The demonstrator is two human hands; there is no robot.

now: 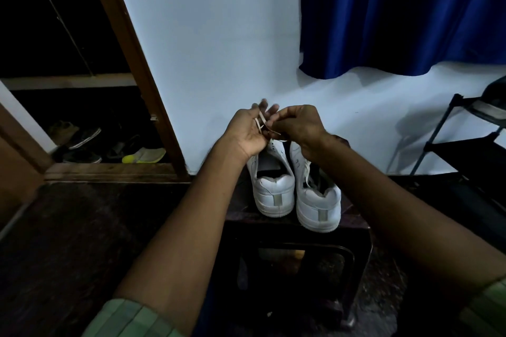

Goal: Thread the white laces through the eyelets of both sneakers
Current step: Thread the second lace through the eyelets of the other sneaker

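1. Both hands are up above the toes of the sneakers, working a white lace (265,126) between them. The left hand (247,133) lies palm-up with its fingers fairly straight and blurred at the tips, the lace crossing its palm. Whether the thumb actually pins the lace, I cannot tell.
2. The right hand (298,124) is curled tight, fingertips pinching the lace close to the left hand's fingers.
3. The left sneaker (272,189) and the right sneaker (317,200) sit side by side, touching, heels toward the camera, on a dark stool (358,227) against the wall (208,63). No lace shows in the eyelets I can see, so by my reckoning the threading has barely begun.
4. Risk one: the light is dim and the hands hide the front eyelets. The lace tip could miss its hole or go into the wrong one, and the pattern would come out uneven.
5. Risk two: the lace looks bunched between the hands. If a twist stays in it, the lace lies kinked across the tongue.
6. Risk three: nothing holds the shoes down. A firm pull could drag a sneaker forward or tip it off the stool.
7. Risk four: a loose end slipping from that open left palm drops behind the shoes.
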